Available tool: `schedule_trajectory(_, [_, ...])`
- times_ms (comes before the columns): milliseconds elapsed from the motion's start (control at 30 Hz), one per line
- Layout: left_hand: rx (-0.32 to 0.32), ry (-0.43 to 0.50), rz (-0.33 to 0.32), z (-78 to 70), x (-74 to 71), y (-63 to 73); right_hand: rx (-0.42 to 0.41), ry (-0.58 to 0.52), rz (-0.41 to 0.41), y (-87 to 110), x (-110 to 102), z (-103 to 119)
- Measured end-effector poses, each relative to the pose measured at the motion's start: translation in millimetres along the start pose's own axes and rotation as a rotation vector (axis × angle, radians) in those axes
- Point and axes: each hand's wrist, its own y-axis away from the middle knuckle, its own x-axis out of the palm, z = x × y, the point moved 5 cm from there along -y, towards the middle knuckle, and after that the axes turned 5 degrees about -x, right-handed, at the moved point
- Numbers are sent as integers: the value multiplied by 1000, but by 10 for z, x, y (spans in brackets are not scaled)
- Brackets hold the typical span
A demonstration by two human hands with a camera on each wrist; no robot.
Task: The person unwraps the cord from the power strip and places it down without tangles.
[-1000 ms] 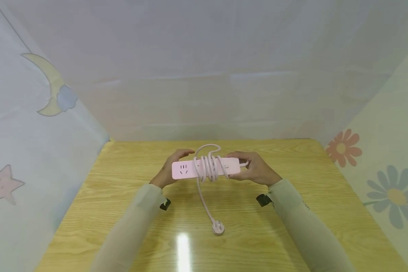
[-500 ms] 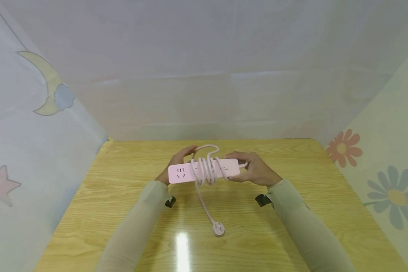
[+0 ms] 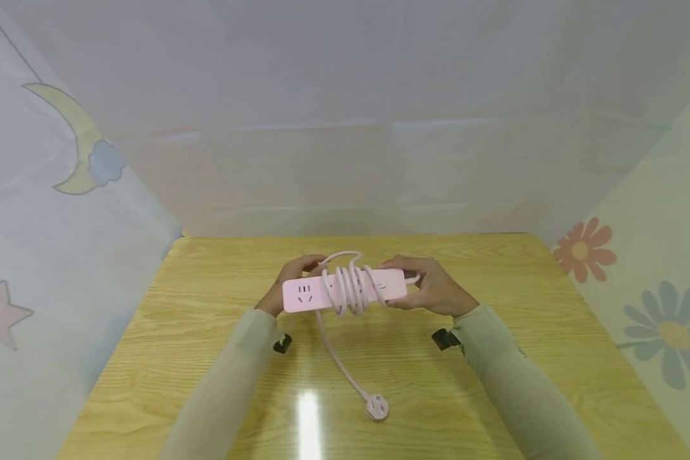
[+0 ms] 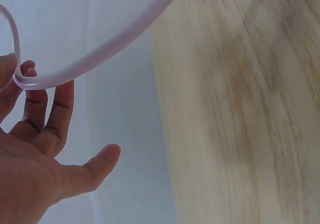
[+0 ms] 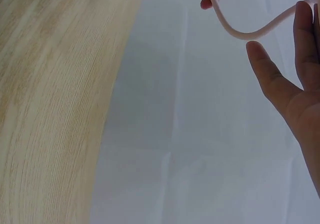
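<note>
- The pink power strip (image 3: pixel 316 292) is held up above the table (image 3: pixel 167 319), near its far edge, its left end slightly lower in the head view.
- Its left end carries a multi-slot socket (image 3: pixel 304 294); a small mark near the right end is too small to read.
- The matching power cord (image 4: pixel 107 49) winds several times around the strip's middle, over other details on its face.
- The left hand (image 3: pixel 287 271) is behind the strip's left end, fingers curled about the cord; in the left wrist view the thumb stands apart from it.
- The right hand (image 3: pixel 431 287) grips the strip's right end, fingers along the far edge and thumb on the near one, beside the cord's exit.
- A length of cord arches above the strip toward the left fingers; another runs down to the round plug (image 3: pixel 377 407), prongs facing the camera. Whether the plug touches the wood cannot be told.
- Both sleeves are pale, with a black strap piece (image 3: pixel 445 339) below the right wrist; tiny marks on that sleeve are illegible.
- Printed on the side hangings: a crescent moon (image 3: pixel 86 134), cloud (image 3: pixel 106 163) and pink star (image 3: pixel 0 314) at left; a red flower (image 3: pixel 581 249) and a blue-grey flower (image 3: pixel 674 334) at right.
</note>
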Motion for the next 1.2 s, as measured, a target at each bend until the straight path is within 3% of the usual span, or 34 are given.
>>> schedule_trajectory(100, [-8,66,-1,-2,-51,45,-20,-10,8,1,5,0])
schedule_trajectory(167, [5,64,-11,-11,-98,75,-23,-10,9,4,6,-5])
schedule_trajectory(367, [108,-31,-57,-75,-248,149,-1,3,7,21,14,-11])
schedule_trajectory(633, [201,-20,-146,-239,-432,318,-6,-14,32,24,61,-44])
schedule_trajectory(800, [300,18,-198,-395,-503,430,10,0,27,45,55,-71])
schedule_trajectory(1067, [510,32,-151,-619,-496,638,72,100,-44,94,-29,-132])
schedule_trajectory(1200, [549,10,-134,-615,-487,727,98,94,-70,103,-61,-165])
